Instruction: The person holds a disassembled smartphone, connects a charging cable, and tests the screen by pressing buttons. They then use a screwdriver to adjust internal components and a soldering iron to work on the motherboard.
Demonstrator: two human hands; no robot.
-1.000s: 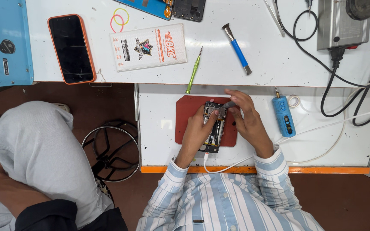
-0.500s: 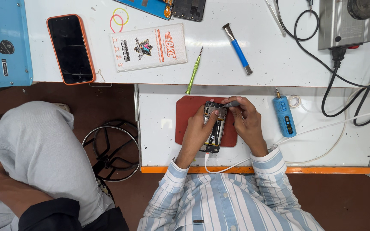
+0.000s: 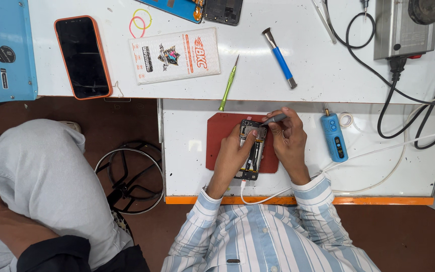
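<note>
While my left hand (image 3: 232, 158) lies flat over the opened phone (image 3: 252, 151), pressing it down with the fingers spread along its left edge, my right hand (image 3: 289, 143) pinches a small grey tool (image 3: 274, 119) whose tip points at the top end of the phone. The phone lies face down with its back off and its insides showing, lengthwise on a dark red mat (image 3: 217, 146), which sits on the lower white counter (image 3: 388, 176) just ahead of my striped shirt sleeves. A white cable (image 3: 268, 197) runs out from the bottom end of the phone and curls away to my right. Just beside my right hand, apart from it, a blue pen-shaped tool (image 3: 334, 137) lies on the counter near a small roll of white tape (image 3: 347, 120).

On the upper counter, a green screwdriver (image 3: 228, 83) points down toward the mat, a blue-handled tool (image 3: 280, 59) lies to its right, and a printed white packet (image 3: 174, 55) lies to its left. Farther left rests a phone in an orange case (image 3: 82, 57), screen dark. Black cables (image 3: 404, 95) trail from a grey metal box (image 3: 404, 25) at the far right. Another person's grey-clad knee (image 3: 41, 176) fills the lower left.
</note>
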